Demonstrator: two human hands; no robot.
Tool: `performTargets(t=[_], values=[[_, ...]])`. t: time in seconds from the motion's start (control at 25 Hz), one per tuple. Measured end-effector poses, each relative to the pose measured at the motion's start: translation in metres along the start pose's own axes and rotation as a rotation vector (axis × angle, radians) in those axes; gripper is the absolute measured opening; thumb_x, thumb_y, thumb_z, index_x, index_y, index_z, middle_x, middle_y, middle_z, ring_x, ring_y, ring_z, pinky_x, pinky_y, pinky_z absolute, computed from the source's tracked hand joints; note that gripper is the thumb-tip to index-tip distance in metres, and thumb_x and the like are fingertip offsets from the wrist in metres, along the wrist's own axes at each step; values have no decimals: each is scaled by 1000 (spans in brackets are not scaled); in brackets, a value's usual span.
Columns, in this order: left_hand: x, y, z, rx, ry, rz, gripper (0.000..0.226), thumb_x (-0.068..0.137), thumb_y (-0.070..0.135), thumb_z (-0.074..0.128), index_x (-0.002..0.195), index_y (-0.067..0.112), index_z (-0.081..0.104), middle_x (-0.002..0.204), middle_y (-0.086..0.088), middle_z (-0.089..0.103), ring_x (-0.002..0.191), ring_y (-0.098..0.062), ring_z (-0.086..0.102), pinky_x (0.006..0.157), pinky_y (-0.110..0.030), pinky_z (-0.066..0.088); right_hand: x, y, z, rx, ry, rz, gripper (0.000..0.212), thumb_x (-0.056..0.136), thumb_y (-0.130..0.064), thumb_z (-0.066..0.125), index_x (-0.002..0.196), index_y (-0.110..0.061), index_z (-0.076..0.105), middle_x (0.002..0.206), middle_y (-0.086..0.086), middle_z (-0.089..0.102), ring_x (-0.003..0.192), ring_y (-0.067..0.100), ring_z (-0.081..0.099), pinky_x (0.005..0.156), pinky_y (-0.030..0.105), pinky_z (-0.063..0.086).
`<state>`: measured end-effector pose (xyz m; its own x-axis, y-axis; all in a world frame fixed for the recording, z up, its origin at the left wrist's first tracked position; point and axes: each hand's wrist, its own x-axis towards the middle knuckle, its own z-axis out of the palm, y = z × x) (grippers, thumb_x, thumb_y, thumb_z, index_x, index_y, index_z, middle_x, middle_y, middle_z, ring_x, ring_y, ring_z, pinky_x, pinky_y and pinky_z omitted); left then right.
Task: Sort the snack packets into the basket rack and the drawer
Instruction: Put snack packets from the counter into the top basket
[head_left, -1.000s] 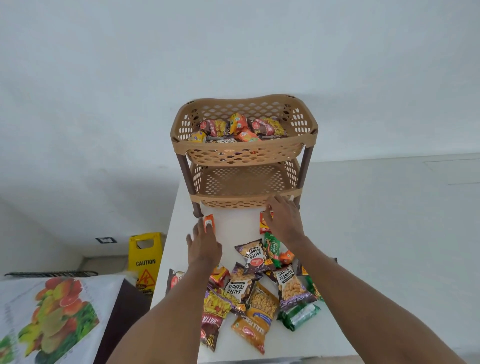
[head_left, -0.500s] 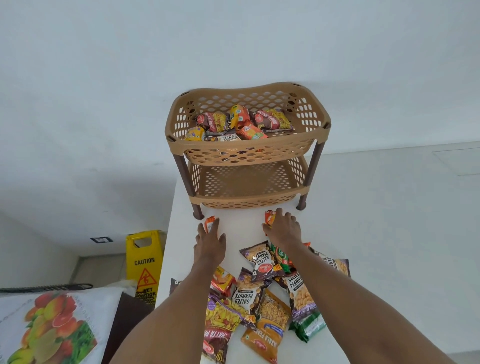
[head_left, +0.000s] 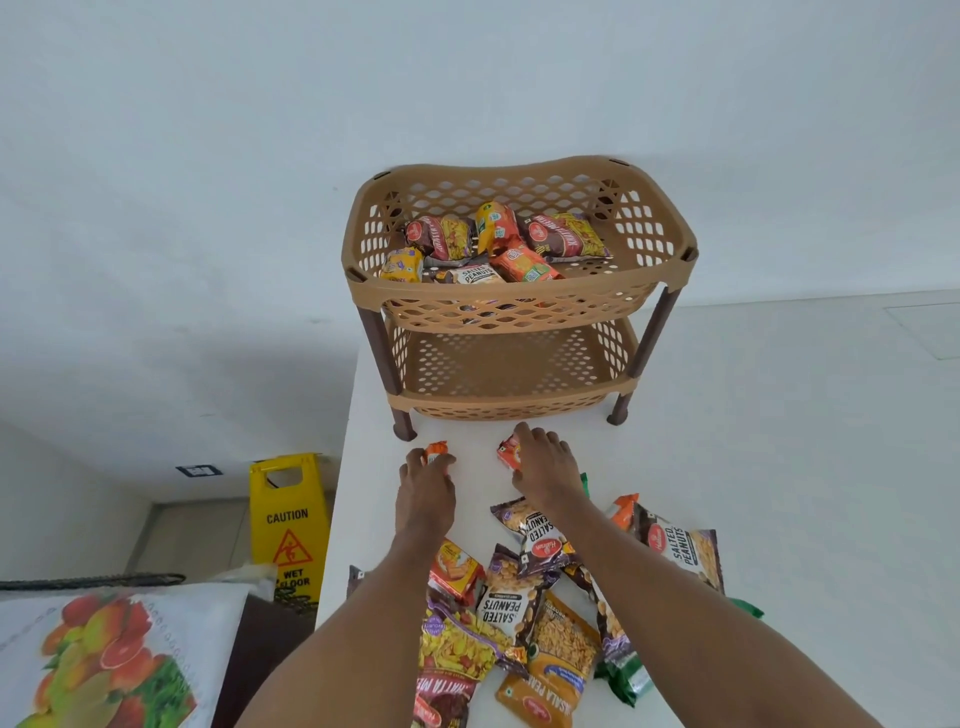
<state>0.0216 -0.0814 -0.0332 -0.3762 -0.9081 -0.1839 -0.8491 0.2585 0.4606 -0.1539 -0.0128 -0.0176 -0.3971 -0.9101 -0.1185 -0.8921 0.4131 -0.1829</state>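
Observation:
A tan two-tier basket rack (head_left: 519, 299) stands at the far end of the white table (head_left: 753, 467). Its top basket holds several snack packets (head_left: 498, 244); the lower basket looks bare. My left hand (head_left: 423, 488) is closed on a small orange packet (head_left: 435, 451) just in front of the rack. My right hand (head_left: 545, 467) lies over another small orange-red packet (head_left: 508, 451), fingers curled onto it. A heap of packets, among them salted peanuts (head_left: 540, 535), lies nearer me under my forearms. No drawer is in view.
The table's left edge drops off beside my left arm. A yellow wet-floor caution sign (head_left: 288, 525) stands on the floor at left. A fruit-print cloth (head_left: 104, 660) covers something at lower left. A white wall rises behind the rack.
Both hands drew back from the rack's lower basket toward me and closed onto the two small orange packets. The camera tilted, so the rack now sits higher and nearer.

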Motion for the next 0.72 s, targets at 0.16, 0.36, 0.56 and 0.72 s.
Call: performTargets(t=[0.16,0.36,0.56,0.72], values=[[-12,2,-2,-42,97,119,40,103,11,57,139,26,63,161,-7,38,148,-33,37,107,-47,53,-15,5,-6,121,136,-118,57,90,-29,71,140,-21,46,132,1,61,123,24,59,102,37,51],[-24,21,-19,-53,322,380,41,97,10,65,132,31,60,162,-3,34,149,-30,33,95,-43,59,-39,15,-35,288,461,-275,56,86,-42,71,132,-23,48,135,-4,53,117,20,62,89,31,61],[-16,74,-57,-116,454,570,45,98,12,62,139,30,54,163,-6,30,148,-30,33,95,-46,59,-21,17,-126,510,858,-343,51,90,-41,71,131,-20,48,140,0,50,129,-2,50,91,6,47],[-13,123,-97,-187,552,737,35,103,19,50,137,27,56,165,-5,27,151,-31,32,97,-48,58,11,13,-230,554,1024,-298,43,98,-46,66,133,-26,49,134,-7,56,118,-12,49,89,5,45]])
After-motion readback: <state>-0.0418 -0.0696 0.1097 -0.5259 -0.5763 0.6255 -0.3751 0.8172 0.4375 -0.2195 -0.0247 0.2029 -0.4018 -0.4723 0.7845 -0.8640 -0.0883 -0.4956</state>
